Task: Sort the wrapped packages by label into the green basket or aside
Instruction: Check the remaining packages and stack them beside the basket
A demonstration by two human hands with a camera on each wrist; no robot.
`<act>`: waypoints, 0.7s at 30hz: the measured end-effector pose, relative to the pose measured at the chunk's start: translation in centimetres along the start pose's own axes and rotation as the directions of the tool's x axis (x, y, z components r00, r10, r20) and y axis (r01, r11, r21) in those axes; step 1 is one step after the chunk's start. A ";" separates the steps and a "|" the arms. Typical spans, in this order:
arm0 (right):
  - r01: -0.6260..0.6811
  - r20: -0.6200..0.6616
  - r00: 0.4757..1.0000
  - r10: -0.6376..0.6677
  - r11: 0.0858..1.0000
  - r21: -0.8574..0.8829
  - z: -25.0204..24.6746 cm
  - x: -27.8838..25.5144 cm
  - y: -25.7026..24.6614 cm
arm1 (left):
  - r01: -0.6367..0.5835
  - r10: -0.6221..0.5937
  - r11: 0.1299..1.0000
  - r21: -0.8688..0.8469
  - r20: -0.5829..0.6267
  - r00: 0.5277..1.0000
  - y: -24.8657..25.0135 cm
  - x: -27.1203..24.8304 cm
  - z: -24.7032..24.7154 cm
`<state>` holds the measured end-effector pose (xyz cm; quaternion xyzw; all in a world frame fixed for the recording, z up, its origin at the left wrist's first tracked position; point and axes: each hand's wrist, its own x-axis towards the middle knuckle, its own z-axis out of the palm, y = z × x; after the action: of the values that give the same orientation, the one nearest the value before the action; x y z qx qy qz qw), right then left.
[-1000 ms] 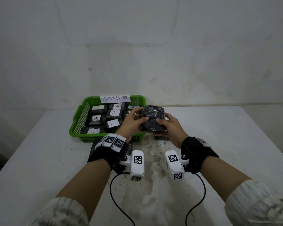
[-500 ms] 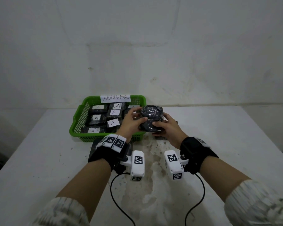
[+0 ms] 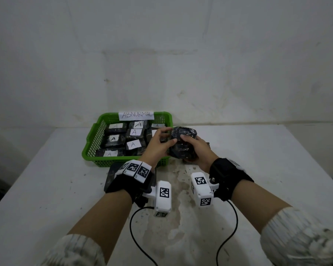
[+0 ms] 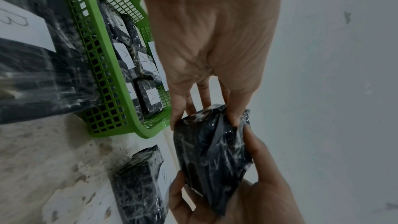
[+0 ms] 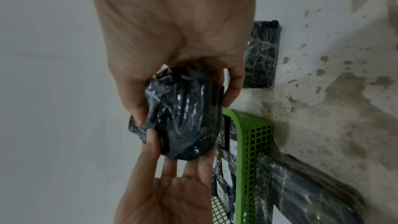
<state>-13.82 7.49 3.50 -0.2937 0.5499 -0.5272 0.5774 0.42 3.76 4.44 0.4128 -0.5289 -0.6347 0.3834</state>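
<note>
Hands, left hand (image 3: pixel 158 144) and right hand (image 3: pixel 197 148), curl round a black wrapped package (image 3: pixel 183 143), its label hidden, above a stained white table (image 3: pixel 258 160) beside the green basket (image 3: pixel 90 148).

The package (image 3: pixel 183 144) is wrapped in black plastic under clear glossy film, creased and catching light in streaks. The packages in the basket (image 3: pixel 113 140) have the same shiny crinkled wrap, each with a matt white paper label (image 3: pixel 133 144). The basket (image 3: pixel 88 148) is smooth green plastic with lattice walls; a matt paper sign (image 3: pixel 136 115) sits on its far rim. The table (image 3: pixel 277 160) is matt white, rough and blotched where the coating has worn near the front middle. The wristbands (image 3: pixel 227 176) look like black cloth, and the sleeves (image 3: pixel 300 237) like pale ribbed knit.
</note>
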 end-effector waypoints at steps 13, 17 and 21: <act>-0.001 -0.034 0.999 0.000 1.000 -0.016 0.3 -0.5 -0.6 | 0.049 -0.049 0.999 0.004 0.011 0.999 0.2 -0.4 0.2; 0.011 -0.150 0.988 -0.029 0.993 -0.118 0.4 -0.2 -0.5 | 0.093 -0.095 0.994 -0.058 -0.036 0.995 0.3 -0.2 0.2; 0.052 -0.138 0.987 -0.082 0.975 -0.214 0.2 -0.2 -0.5 | 0.099 -0.098 0.993 -0.065 0.019 0.995 0.6 0.1 0.1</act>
<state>-13.70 7.48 4.07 -0.3321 0.6329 -0.5055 0.4833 0.32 3.67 4.99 0.4206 -0.4895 -0.6733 0.3608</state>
